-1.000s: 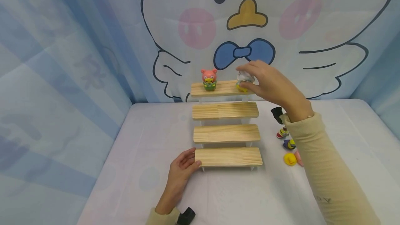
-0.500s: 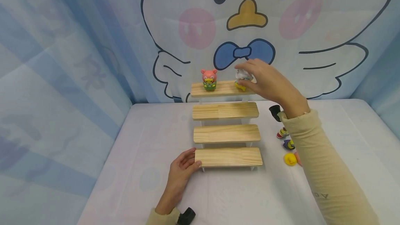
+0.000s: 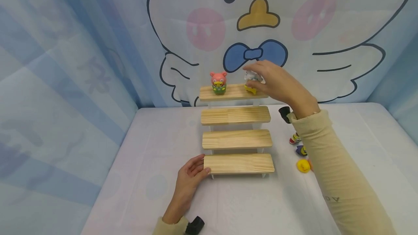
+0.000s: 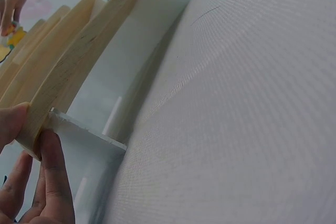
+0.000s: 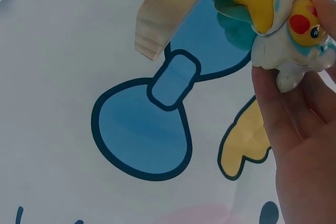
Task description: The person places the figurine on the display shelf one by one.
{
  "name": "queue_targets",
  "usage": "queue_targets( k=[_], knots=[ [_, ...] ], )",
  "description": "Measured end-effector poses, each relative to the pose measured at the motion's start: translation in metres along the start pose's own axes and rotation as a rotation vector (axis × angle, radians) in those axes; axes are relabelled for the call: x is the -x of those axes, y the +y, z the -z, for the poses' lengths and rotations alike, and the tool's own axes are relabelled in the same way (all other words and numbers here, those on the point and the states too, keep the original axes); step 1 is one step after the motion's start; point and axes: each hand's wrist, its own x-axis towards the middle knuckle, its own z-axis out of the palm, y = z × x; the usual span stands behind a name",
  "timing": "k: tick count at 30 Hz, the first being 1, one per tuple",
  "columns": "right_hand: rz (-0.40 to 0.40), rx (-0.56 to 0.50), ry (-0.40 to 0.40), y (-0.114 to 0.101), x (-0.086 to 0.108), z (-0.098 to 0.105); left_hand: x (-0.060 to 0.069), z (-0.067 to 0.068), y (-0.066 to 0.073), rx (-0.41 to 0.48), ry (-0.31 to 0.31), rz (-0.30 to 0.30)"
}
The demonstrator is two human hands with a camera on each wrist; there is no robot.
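The right grip (image 3: 275,82) pinches a white-and-yellow toy (image 5: 281,40) between thumb and fingers. The toy is at the top shelf (image 3: 228,93), a little in from its right end; whether its base bears on the wood cannot be established. The left grip (image 3: 190,180) pinches the left end of the lowest shelf (image 3: 240,164), thumb on the upper side, fingers below.

The step in hand is judged to be standing the toy on the top shelf. Recommended: seat the whole base behind the front edge and clear of the right end, check that it does not rock, then part the fingers evenly and withdraw rightward. The left grip should steady the shelf without lifting it; a lift could topple what stands above.

A pink-and-green toy (image 3: 218,83) stands upright toward the top shelf's left end, well apart from the held one; the fingers should not brush it. On the desk (image 3: 147,148), between the shelves' right ends and the desk's right edge, are a yellow toy (image 3: 303,166) and a purple toy (image 3: 301,150), near the right sleeve (image 3: 343,169).
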Motion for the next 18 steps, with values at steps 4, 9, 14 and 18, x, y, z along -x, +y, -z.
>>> queue_targets(
  k=[4, 9, 14, 18],
  knots=[
    [0.008, 0.001, -0.012, 0.0002, -0.0030, -0.0003, 0.0000, 0.0000, 0.0002, -0.001, 0.002, 0.000],
    [0.019, 0.006, -0.024, 0.0001, -0.0060, -0.0004, 0.0007, -0.0003, 0.0002, -0.002, 0.001, -0.002],
    [0.023, 0.005, -0.033, 0.0007, -0.0078, -0.0003, 0.0008, -0.0002, 0.0000, 0.005, -0.002, -0.008],
    [0.025, 0.000, -0.034, 0.0009, -0.0080, -0.0003, 0.0006, 0.0002, 0.0004, 0.004, -0.002, -0.007]
  ],
)
